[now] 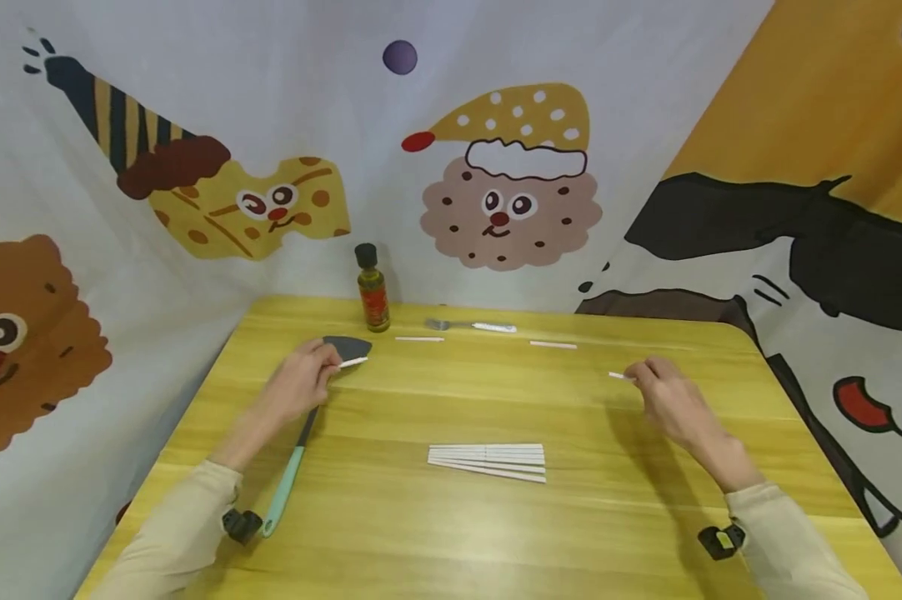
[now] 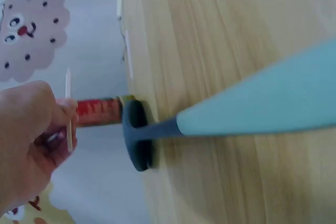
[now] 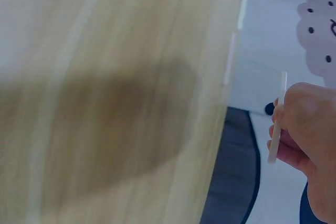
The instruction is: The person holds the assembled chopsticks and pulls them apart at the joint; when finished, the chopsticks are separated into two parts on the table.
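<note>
Crossing the left grip [image 1: 303,382], a white stick [image 1: 355,362] protrudes on both sides.

Red bottle label [image 2: 98,112], blurred, not readable

Bright light leaves pale glare on the table [image 1: 488,533] and a soft shadow [image 1: 657,483], while both wrist views look dimmer, bluish and slightly blurred.

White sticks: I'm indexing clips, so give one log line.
left hand: pinches white stick | right hand: pinches second stick | fanned sticks: on table
</note>
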Demonstrator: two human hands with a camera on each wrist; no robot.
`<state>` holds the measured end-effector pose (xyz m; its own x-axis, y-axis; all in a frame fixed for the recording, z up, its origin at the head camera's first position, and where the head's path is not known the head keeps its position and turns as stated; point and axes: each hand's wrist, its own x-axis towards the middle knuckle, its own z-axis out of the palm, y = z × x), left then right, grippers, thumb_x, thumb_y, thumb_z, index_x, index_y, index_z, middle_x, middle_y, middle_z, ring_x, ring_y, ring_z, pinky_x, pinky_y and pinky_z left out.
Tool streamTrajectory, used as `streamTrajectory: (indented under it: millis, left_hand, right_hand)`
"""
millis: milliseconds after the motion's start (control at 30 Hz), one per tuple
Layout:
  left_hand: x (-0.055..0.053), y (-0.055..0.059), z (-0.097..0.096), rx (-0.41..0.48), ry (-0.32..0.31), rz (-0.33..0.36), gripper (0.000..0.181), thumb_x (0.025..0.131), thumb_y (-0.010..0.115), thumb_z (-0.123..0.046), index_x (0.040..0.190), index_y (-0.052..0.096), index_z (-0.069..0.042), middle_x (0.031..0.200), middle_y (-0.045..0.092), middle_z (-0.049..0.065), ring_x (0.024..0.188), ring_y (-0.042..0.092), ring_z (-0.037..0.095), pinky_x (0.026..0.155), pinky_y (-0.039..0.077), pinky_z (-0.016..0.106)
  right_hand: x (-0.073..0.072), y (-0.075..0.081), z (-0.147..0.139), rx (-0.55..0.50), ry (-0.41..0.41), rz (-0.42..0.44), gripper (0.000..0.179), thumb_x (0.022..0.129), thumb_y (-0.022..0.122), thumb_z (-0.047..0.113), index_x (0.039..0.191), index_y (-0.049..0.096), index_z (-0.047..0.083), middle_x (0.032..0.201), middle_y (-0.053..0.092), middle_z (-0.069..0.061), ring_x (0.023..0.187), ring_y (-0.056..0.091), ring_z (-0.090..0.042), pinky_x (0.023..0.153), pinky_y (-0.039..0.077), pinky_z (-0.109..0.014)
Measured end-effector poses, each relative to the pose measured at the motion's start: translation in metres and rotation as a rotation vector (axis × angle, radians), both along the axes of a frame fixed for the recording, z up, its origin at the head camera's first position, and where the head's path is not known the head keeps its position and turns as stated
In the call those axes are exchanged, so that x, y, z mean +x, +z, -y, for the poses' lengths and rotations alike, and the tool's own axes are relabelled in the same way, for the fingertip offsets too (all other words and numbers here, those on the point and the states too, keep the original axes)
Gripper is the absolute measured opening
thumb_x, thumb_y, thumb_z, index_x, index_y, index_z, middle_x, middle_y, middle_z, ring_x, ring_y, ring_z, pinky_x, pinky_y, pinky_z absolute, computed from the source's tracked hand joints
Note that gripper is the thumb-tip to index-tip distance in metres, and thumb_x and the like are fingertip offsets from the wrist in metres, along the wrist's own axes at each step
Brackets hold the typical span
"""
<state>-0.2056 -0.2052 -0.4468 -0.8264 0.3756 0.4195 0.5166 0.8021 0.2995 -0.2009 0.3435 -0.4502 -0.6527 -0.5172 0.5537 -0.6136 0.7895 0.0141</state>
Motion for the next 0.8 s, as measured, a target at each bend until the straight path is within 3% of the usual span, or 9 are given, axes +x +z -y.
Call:
streamTrajectory:
  millis: [100,200,300,533,800]
  left_hand:
    - [-0.008,0.003,0.001,0.011,-0.041,0.065,0.004,0.09,0.071,0.002,0.089,0.072,-0.002,0.084,0.064,0.006,0.073,0.056,0.018,0.064,0.052,0.035]
    - [-0.019,0.004,-0.014,0.009,-0.041,0.145,0.004,0.091,0.072,-0.002,0.095,0.075,-0.003,0.087,0.068,0.005,0.076,0.06,0.017,0.067,0.054,0.035]
    - [-0.033,0.005,-0.03,-0.005,-0.043,0.171,0.007,0.091,0.073,-0.003,0.098,0.076,-0.004,0.089,0.069,0.006,0.077,0.063,0.018,0.067,0.056,0.034]
    - [-0.059,0.003,-0.052,-0.018,-0.098,0.187,0.012,0.09,0.07,0.002,0.1,0.075,-0.002,0.089,0.068,0.008,0.08,0.067,0.023,0.07,0.058,0.037]
    - [-0.084,-0.012,-0.067,-0.022,-0.04,0.31,0.017,0.093,0.065,0.001,0.103,0.076,-0.006,0.102,0.073,0.01,0.094,0.069,0.025,0.084,0.058,0.042]
  right_hand:
    - [-0.008,0.003,0.0,0.001,0.055,0.013,0.014,0.086,0.07,-0.01,0.097,0.069,-0.002,0.083,0.059,-0.011,0.071,0.056,-0.024,0.055,0.049,-0.038]
    - [-0.019,0.001,0.012,-0.038,0.1,0.033,0.016,0.083,0.073,-0.012,0.096,0.07,-0.002,0.086,0.065,-0.012,0.073,0.063,-0.025,0.059,0.055,-0.04]
    - [-0.029,-0.004,0.022,-0.079,0.119,0.054,0.018,0.08,0.075,-0.014,0.093,0.07,-0.003,0.086,0.066,-0.012,0.072,0.065,-0.023,0.059,0.056,-0.038]
    - [-0.052,-0.008,0.028,-0.102,0.067,0.113,0.011,0.084,0.074,-0.009,0.092,0.072,-0.001,0.086,0.067,-0.011,0.072,0.065,-0.023,0.06,0.056,-0.039]
    - [-0.078,-0.01,0.044,-0.077,-0.007,0.279,0.01,0.089,0.072,-0.003,0.098,0.076,0.001,0.096,0.073,-0.014,0.084,0.07,-0.029,0.071,0.059,-0.043]
